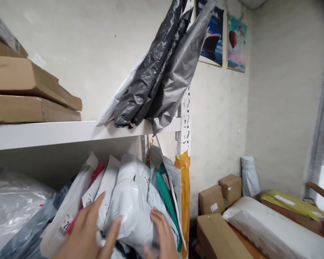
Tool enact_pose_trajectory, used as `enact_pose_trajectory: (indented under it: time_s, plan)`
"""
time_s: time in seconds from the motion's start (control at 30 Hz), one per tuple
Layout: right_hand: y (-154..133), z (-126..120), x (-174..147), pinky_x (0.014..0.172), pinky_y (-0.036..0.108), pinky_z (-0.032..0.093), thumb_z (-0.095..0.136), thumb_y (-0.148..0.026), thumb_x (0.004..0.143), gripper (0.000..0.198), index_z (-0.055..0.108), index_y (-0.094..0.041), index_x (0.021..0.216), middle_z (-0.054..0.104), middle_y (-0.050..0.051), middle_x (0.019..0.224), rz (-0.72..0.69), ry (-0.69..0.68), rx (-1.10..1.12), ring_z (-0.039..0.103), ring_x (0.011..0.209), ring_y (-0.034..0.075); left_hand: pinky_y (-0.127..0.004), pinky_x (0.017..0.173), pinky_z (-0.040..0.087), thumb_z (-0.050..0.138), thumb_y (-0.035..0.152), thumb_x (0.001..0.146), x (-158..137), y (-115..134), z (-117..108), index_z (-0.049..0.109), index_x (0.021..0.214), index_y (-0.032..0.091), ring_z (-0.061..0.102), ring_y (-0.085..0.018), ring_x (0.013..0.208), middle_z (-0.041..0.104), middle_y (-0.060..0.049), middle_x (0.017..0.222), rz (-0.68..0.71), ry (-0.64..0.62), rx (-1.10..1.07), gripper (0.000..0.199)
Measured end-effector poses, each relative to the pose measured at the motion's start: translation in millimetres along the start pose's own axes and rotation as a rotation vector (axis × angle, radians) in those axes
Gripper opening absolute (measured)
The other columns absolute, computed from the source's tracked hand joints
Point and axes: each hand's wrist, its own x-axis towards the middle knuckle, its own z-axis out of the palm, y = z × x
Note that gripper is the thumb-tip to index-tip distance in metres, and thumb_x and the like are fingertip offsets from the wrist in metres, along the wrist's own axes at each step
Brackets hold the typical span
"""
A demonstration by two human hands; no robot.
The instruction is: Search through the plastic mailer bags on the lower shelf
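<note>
My left hand (83, 233) reaches up from the bottom edge with its fingers spread apart. It is in front of a white plastic mailer bag (132, 201) that stands bulging on the lower shelf. At that bag's right side is my right hand (163, 233), fingers stretched out and fingertips against or very near the plastic; contact is hard to make out. Slimmer white mailers (109, 183) with printed labels lean just left of the bulging bag. A green packet (164, 187) stands among pale bags to its right. Neither hand is closed around anything.
Black and grey plastic bags (162, 72) lean on the upper white shelf beam (43, 135), near the perforated post (185, 108). Flat cardboard boxes (29, 75) are stacked at upper left. More boxes (218, 237) and a long white parcel (275, 226) lie at right.
</note>
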Motion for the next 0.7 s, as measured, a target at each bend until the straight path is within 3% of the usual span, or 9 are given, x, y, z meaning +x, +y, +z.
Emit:
enact_pose_trajectory:
  time_s: [0.03,0.07,0.17,0.3,0.4,0.47,0.53,0.63,0.7]
  plan:
    - [4,-12,9,0.090,0.033,0.051,0.050,-0.032,0.083,0.048,0.040,-0.017,0.128,0.056,0.013,0.120,0.072,-0.024,0.015,0.056,0.113,0.022,-0.039,0.076,0.052,0.032,0.067,0.081,7,10,-1,0.032,0.141,0.028,0.059,-0.030,0.107,0.040,-0.011,0.143,-0.010,-0.098,0.078,0.071]
    - [9,-20,18,0.086,0.030,0.052,0.049,-0.028,0.086,0.039,0.042,-0.018,0.123,0.058,0.011,0.114,0.156,0.046,-0.006,0.058,0.108,0.020,-0.042,0.075,0.052,0.032,0.067,0.081,13,20,0,0.029,0.144,0.026,0.061,-0.032,0.102,0.035,-0.015,0.145,-0.044,-0.191,0.158,0.076]
    - [24,-24,43,0.092,0.043,0.050,0.055,-0.028,0.081,0.056,0.035,-0.011,0.131,0.054,0.019,0.122,0.242,0.147,-0.273,0.052,0.116,0.030,-0.044,0.076,0.049,0.030,0.063,0.085,26,36,8,0.024,0.147,0.016,0.063,-0.032,0.091,0.040,-0.022,0.136,-0.102,-0.360,0.278,0.078]
    - [31,-4,65,0.096,0.047,0.046,0.057,-0.018,0.072,0.077,0.025,0.004,0.138,0.045,0.031,0.132,0.484,-0.106,-0.445,0.050,0.119,0.037,-0.044,0.080,0.047,0.031,0.061,0.086,30,31,11,0.022,0.148,0.022,0.062,-0.032,0.095,0.050,-0.017,0.119,-0.099,-0.408,0.206,0.074]
    - [28,0,81,0.084,0.042,0.050,0.054,-0.011,0.073,0.071,0.027,0.003,0.138,0.058,0.028,0.119,0.719,-0.261,-0.344,0.062,0.103,0.034,-0.044,0.080,0.046,0.034,0.058,0.085,33,30,6,0.020,0.148,0.026,0.061,-0.033,0.096,0.053,-0.015,0.112,-0.081,-0.438,0.177,0.072]
    - [28,-3,88,0.084,0.038,0.049,0.052,-0.007,0.073,0.067,0.031,-0.001,0.137,0.061,0.024,0.115,0.808,-0.286,-0.260,0.063,0.102,0.031,-0.044,0.079,0.045,0.037,0.058,0.085,38,34,4,0.020,0.148,0.027,0.061,-0.033,0.097,0.055,-0.015,0.111,-0.065,-0.434,0.183,0.072]
    - [29,-6,91,0.086,0.035,0.049,0.052,-0.013,0.078,0.061,0.034,-0.002,0.135,0.062,0.023,0.115,0.849,-0.275,-0.179,0.062,0.105,0.029,-0.044,0.080,0.045,0.038,0.058,0.085,44,38,3,0.022,0.148,0.027,0.061,-0.034,0.098,0.057,-0.015,0.108,-0.049,-0.405,0.195,0.072]
    - [32,-4,88,0.082,0.031,0.051,0.053,-0.041,0.084,0.054,0.046,-0.007,0.126,0.068,0.016,0.105,0.884,-0.280,-0.087,0.065,0.101,0.026,-0.043,0.080,0.045,0.041,0.055,0.085,52,38,4,0.027,0.146,0.026,0.062,-0.034,0.097,0.059,-0.015,0.106,-0.019,-0.364,0.201,0.069]
    - [34,-1,85,0.080,0.032,0.051,0.054,-0.044,0.083,0.047,0.055,-0.012,0.117,0.070,0.013,0.101,0.881,-0.278,-0.094,0.066,0.097,0.027,-0.043,0.079,0.046,0.043,0.052,0.084,55,35,6,0.031,0.145,0.026,0.062,-0.034,0.097,0.060,-0.014,0.106,-0.001,-0.354,0.194,0.067]
